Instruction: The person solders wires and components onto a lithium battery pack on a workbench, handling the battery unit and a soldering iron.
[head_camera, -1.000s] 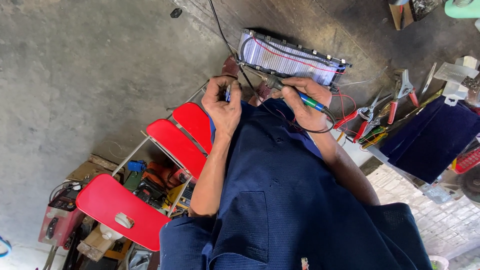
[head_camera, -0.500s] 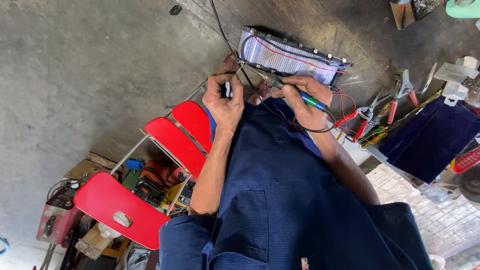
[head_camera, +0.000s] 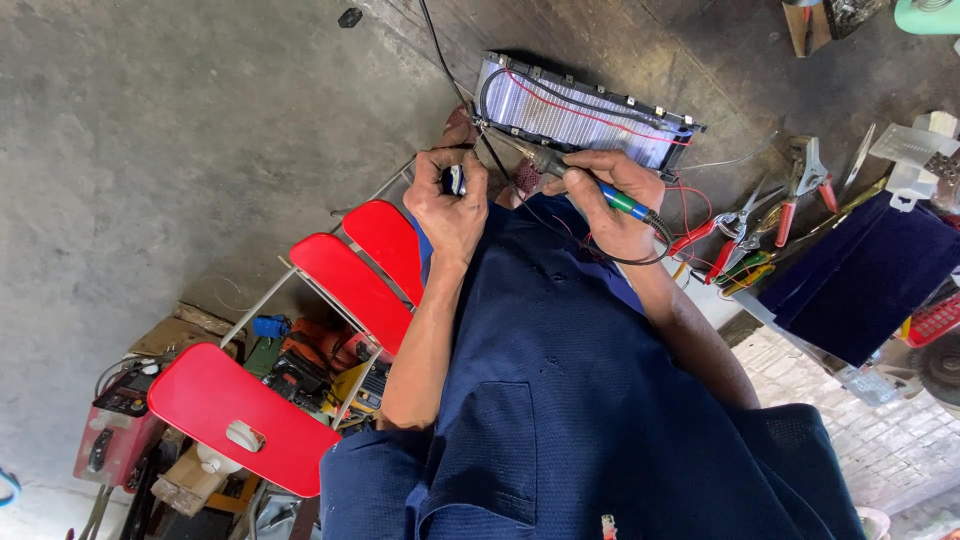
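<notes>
A long battery pack (head_camera: 585, 118) with pale cells, a black frame and a red wire along its top lies on the concrete floor in front of me. My right hand (head_camera: 612, 203) grips a soldering iron (head_camera: 622, 200) with a green and blue handle, its tip at the pack's near edge. My left hand (head_camera: 450, 203) is closed around a small dark and white object (head_camera: 455, 180) just left of the pack's corner; what it is cannot be made out. Black cables (head_camera: 470, 110) run past that corner. My blue shirt fills the lower middle.
An open red toolbox (head_camera: 352, 283) with fold-out trays and tools inside stands to my left, a small red machine (head_camera: 112, 440) beyond it. Red-handled pliers and cutters (head_camera: 790, 195) lie on my right beside a dark blue sheet (head_camera: 860, 275). Brick paving (head_camera: 900, 440) shows at lower right.
Both hands stay at the pack's near edge with only slight shifts. My left hand has edged a little toward the pack's corner.
</notes>
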